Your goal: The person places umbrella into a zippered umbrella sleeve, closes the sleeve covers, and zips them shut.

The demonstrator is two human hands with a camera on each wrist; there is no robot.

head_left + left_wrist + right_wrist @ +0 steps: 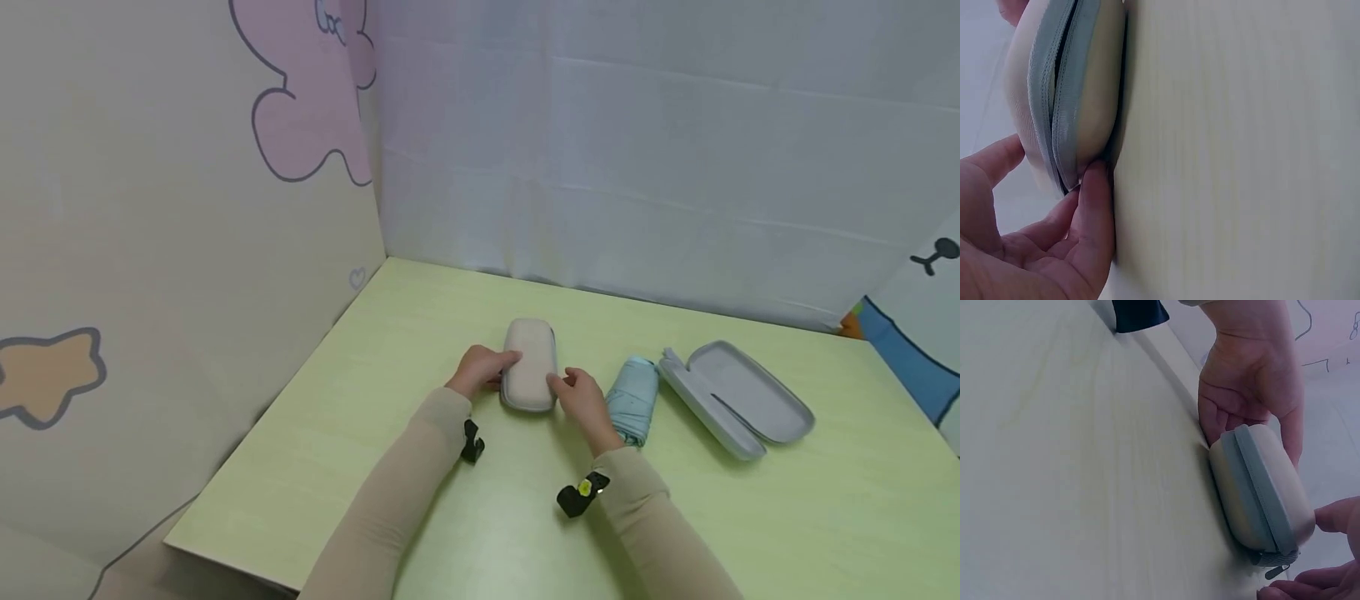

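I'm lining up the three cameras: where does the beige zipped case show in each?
Head: the beige case lies a little right of and below centre.
Left wrist: upper left, cut off by the top edge.
Right wrist: right of centre, in the lower half.
Shared landmark: the left hand, touching it in every view.

Case [529, 362] between left hand [477, 371] and right hand [585, 402]: smooth, matt, cloth-like shell. Zip edging [1071, 87]: woven cloth, stitched. Bundle [634, 396] beside right hand: creased cloth. Open box [750, 392], farther right: smooth, matt. Table [405, 325] beneath both hands: smooth, wood-grained, faint sheen. Sheet [675, 167] beyond both hands: creased, cloth-like.
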